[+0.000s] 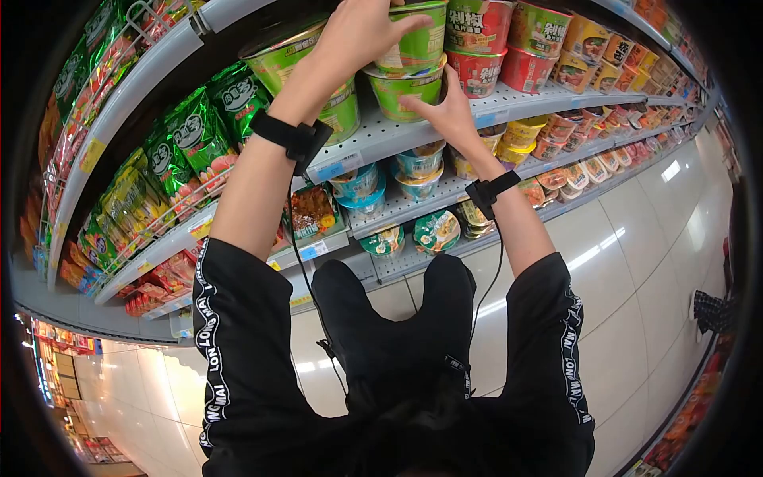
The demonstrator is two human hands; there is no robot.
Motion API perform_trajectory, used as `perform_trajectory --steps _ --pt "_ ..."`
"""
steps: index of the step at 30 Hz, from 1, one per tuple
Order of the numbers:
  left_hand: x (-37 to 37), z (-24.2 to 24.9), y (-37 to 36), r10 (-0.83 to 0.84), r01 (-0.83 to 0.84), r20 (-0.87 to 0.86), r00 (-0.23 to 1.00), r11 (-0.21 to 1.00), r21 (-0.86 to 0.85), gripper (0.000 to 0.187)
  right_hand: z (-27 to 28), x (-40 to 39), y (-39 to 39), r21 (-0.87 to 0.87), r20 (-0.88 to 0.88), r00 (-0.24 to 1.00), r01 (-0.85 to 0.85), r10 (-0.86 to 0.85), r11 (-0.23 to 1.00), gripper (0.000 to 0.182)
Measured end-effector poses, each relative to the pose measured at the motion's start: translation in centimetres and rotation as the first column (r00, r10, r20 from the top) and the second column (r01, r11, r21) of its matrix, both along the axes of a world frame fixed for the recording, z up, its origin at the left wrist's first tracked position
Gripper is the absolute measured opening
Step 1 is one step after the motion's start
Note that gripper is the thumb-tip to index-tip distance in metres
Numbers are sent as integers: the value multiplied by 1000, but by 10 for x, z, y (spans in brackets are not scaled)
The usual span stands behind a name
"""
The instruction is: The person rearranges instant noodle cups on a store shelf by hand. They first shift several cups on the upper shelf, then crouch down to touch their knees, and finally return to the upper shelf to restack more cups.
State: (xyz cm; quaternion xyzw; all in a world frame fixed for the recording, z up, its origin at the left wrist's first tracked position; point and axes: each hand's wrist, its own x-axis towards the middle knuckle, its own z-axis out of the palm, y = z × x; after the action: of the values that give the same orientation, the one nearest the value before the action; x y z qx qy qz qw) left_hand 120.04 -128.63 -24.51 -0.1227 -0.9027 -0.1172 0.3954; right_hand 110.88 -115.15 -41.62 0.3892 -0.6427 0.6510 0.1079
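Observation:
My left hand (362, 36) reaches over the upper green noodle tub (409, 44) on the top shelf, thumb against its front and the other fingers partly hidden behind it. Below it, my right hand (449, 111) is on the lower green tub (405, 94), with the thumb on its front and a finger along its right side. The two tubs stand stacked, one on the other. Another green stack (340, 115) is at their left, partly behind my left forearm. Red tubs (474, 71) stand close on the right.
Bagged snacks (191, 131) hang in wire-fronted shelves at the left. Lower shelves hold blue cups (419, 163) and bowls with green lids (436, 231). A shelf edge (350, 163) runs below my hands. Part of another person (711, 310) shows at the far right, on the tiled floor.

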Motion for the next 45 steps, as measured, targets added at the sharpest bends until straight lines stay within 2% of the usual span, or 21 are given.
perform_trajectory --steps 2,3,5,8,12,14,16,18,21,27,29,33,35,37,39,42,44,45 --pt "5 8 6 10 -16 108 994 999 51 40 -2 -2 0 -1 5 1000 -2 2 1000 101" --pt "5 7 4 10 -16 109 994 999 52 40 -3 -3 0 -8 7 1000 -1 1 1000 100" --pt "5 3 -3 -105 102 -29 994 992 -77 39 -6 -13 -1 -2 -16 1000 -9 9 1000 100" --pt "5 -1 -8 -136 137 24 990 988 -68 39 -2 -10 3 15 -23 1000 -16 17 1000 99" --pt "12 -2 -3 -80 80 79 994 997 -3 34 -5 -11 1 17 -4 1000 -11 11 1000 98" --pt "12 -6 -4 -102 100 -16 995 992 -81 34 -11 -16 -4 4 -15 1000 5 -5 1000 98" --pt "11 -7 -4 -72 73 19 997 996 -58 33 -13 -20 -5 -11 -27 999 20 -21 1000 97" --pt "7 -8 -6 -47 49 59 997 998 -44 33 -13 -22 -5 -23 2 997 -74 74 997 96" --pt "1 -13 -8 -79 77 -13 997 990 -120 34 -4 -15 1 51 -45 999 -6 9 999 94" --pt "6 -11 -4 48 -37 121 991 995 -88 35 -11 -19 -4 -8 -19 999 -48 48 999 95" --pt "11 -19 -1 -69 40 -170 983 984 -172 38 -11 -20 -4 -14 -24 998 -55 55 998 95" --pt "21 -17 8 -24 -17 -225 974 983 -181 42 -5 -11 1 33 -29 999 -14 15 999 94" --pt "25 -21 8 4 -18 -100 995 990 -140 44 1 -8 6 47 2 998 -56 56 997 96" --pt "23 -22 4 2 -22 -115 993 984 -176 44 0 -7 5 62 36 994 -105 103 993 99" --pt "22 -22 3 -4 -23 -133 991 978 -208 44 -3 -9 2 28 -33 999 -32 32 999 90" --pt "23 -18 5 -10 -13 -114 993 981 -196 41 3 -4 6 51 -12 999 -36 36 998 90" --pt "27 -13 11 50 -48 32 998 997 -61 40 0 -9 4 48 -29 999 -36 38 998 90" --pt "26 -14 11 48 -46 32 998 997 -62 40 -2 -10 4 49 -43 998 -40 42 998 90"
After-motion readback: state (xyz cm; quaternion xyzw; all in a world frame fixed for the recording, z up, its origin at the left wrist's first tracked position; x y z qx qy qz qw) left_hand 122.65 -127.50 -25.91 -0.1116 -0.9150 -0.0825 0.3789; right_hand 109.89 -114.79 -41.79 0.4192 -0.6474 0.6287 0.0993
